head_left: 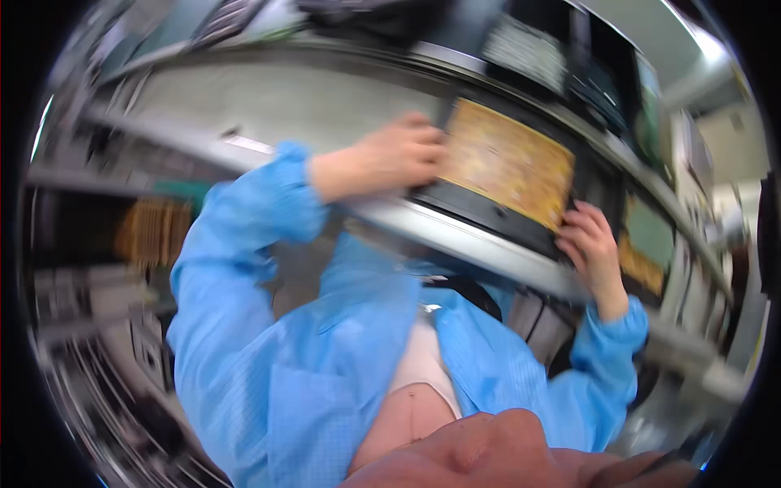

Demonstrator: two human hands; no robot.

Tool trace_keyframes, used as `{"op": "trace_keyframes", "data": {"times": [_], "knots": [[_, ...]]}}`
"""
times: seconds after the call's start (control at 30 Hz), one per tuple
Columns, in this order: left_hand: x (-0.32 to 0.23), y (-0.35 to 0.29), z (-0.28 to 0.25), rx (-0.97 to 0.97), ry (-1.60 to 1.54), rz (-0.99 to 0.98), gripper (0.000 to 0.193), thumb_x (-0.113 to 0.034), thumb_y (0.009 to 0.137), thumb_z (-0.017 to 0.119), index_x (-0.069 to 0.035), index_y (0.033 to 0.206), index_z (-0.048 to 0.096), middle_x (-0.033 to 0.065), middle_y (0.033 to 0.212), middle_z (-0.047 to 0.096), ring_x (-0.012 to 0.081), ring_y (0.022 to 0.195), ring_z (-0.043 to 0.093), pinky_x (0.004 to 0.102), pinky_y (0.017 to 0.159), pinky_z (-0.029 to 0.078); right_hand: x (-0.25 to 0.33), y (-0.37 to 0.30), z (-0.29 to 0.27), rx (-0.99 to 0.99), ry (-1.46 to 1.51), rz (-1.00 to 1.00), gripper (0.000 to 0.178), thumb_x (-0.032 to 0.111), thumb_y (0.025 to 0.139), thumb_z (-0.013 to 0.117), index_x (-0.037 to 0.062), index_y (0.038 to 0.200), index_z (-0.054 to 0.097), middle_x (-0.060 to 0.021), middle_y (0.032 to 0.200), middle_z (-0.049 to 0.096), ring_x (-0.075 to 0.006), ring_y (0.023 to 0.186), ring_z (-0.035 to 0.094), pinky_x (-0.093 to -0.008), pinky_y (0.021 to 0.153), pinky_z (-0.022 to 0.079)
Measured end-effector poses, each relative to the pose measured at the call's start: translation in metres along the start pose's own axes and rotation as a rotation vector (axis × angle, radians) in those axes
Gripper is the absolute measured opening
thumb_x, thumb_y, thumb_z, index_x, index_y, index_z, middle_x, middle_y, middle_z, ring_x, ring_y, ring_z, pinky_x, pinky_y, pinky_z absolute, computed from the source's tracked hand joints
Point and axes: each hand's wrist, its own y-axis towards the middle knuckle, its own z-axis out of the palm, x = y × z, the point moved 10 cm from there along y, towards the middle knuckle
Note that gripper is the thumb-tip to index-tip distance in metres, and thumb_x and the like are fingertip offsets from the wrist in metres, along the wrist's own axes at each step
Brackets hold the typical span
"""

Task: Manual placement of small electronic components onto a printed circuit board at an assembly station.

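Observation:
A flat black tray (460,198) carries a yellow-tan rectangular panel (508,163) whose surface detail is smeared by motion. It lies across the pale edge of the bench in front of me. My left hand (392,156) is closed at the tray's left side, its fingers curled against the edge. At the lower right corner, my right hand (587,237) grips the tray's edge, with bent fingers on the rim beside the panel. Light blue sleeves cover both forearms.
Right of the tray is another panel with a greenish surface (647,232). Dark bins and a pale bundle (525,53) stand behind the bench (268,98). An orange-brown slatted rack (153,232) is at the far left. A metal rail (683,220) runs along the right.

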Motion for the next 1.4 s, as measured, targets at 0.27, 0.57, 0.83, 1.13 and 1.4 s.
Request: {"op": "trace_keyframes", "data": {"times": [0.27,0.57,0.83,1.13,1.4], "knots": [[-0.054,0.069,0.015,0.004,0.438,0.642,0.013,-0.014,0.092,0.057,-0.014,0.092,0.070,-0.0014,0.101,0.066,0.0195,0.102,0.064,0.0356,0.083,0.051,-0.060,-0.043,0.030,0.045,-0.141,-0.614,0.008,0.006,0.085,0.060,0.0039,0.093,0.063,-0.0169,0.104,0.065,-0.0403,0.104,0.060,-0.0504,0.094,0.048],[-0.043,0.083,0.030,0.116,0.632,0.584,0.013,-0.015,0.092,0.058,-0.013,0.089,0.071,-0.0025,0.085,0.071,0.0190,0.085,0.070,0.0336,0.077,0.052,-0.001,0.007,-0.009,0.425,-0.348,-0.296,0.033,-0.002,0.082,0.055,0.0043,0.111,0.067,-0.0151,0.107,0.069,-0.0354,0.106,0.064,-0.0454,0.090,0.051],[-0.061,0.046,0.018,-0.064,0.587,0.691,0.016,-0.017,0.092,0.058,-0.021,0.089,0.073,-0.0067,0.088,0.067,0.0158,0.089,0.066,0.0348,0.084,0.047,-0.024,0.000,0.017,0.509,-0.495,-0.067,0.008,0.004,0.081,0.065,0.0043,0.089,0.066,-0.0137,0.093,0.064,-0.0359,0.094,0.061,-0.0462,0.081,0.050],[0.021,0.032,-0.025,-0.215,-0.054,-0.091,0.012,-0.023,0.082,0.067,-0.012,0.082,0.063,0.0013,0.085,0.061,0.0226,0.091,0.061,0.0368,0.075,0.050,-0.007,0.011,-0.066,-0.079,-0.127,0.190,0.019,0.001,0.084,0.069,-0.0004,0.103,0.067,-0.0174,0.101,0.067,-0.0367,0.095,0.065,-0.0392,0.084,0.053],[0.063,0.060,-0.008,-0.265,-0.343,-0.128,0.014,-0.020,0.084,0.073,-0.010,0.089,0.067,0.0066,0.094,0.058,0.0297,0.093,0.059,0.0411,0.077,0.051,-0.067,0.000,-0.053,-0.234,-0.140,0.198,0.014,0.004,0.084,0.071,0.0019,0.098,0.069,-0.0147,0.095,0.060,-0.0335,0.096,0.061,-0.0396,0.083,0.050]]}}
